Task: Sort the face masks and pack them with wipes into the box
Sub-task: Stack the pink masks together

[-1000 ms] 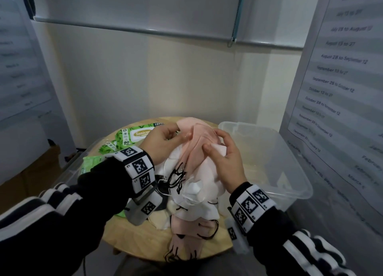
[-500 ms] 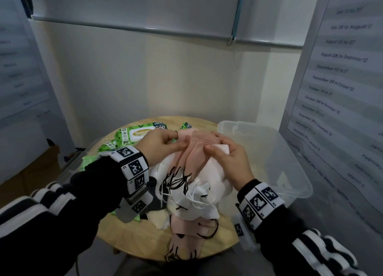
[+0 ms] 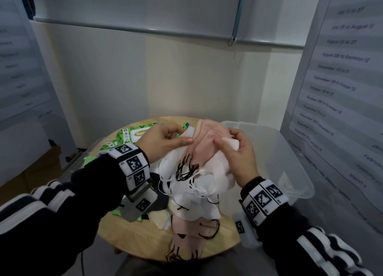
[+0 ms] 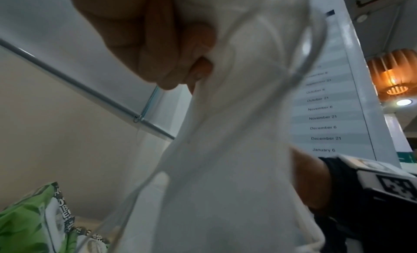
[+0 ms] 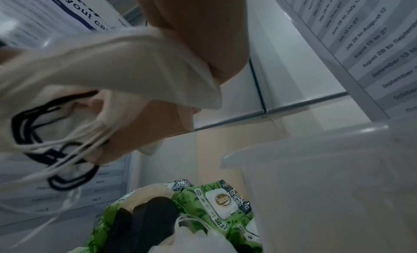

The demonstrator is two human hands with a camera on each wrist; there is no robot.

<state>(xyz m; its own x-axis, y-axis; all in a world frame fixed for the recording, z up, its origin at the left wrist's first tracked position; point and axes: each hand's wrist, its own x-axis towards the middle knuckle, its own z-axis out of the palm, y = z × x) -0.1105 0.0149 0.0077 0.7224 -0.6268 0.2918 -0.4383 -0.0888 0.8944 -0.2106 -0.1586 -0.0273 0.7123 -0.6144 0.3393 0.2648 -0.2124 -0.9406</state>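
Observation:
Both hands hold a bunch of pink and white face masks [image 3: 207, 149] lifted over the round wooden table [image 3: 128, 240]. My left hand [image 3: 165, 143] pinches the bunch's white left edge [image 4: 237, 114] between thumb and fingers. My right hand [image 3: 238, 151] pinches a white corner at the right, with pale mask fabric [image 5: 126, 64] draped under its fingers. Black and white ear loops [image 3: 186, 172] dangle from the bunch. More pink, white, cream and black masks [image 3: 192, 230] lie piled on the table below. Green wipes packs [image 3: 132, 134] lie at the back left. The clear plastic box [image 3: 290, 172] stands to the right.
A wall with a roller blind [image 3: 145, 27] stands close behind the table. Printed date boards [image 3: 342, 68] rise at the right, right behind the box, and at the left. The table's near edge [image 3: 145, 257] is just before my body.
Both hands have lifted the bunch of masks slightly up and away from me; the fingers have shifted along its top edge. The pile on the table has not moved.

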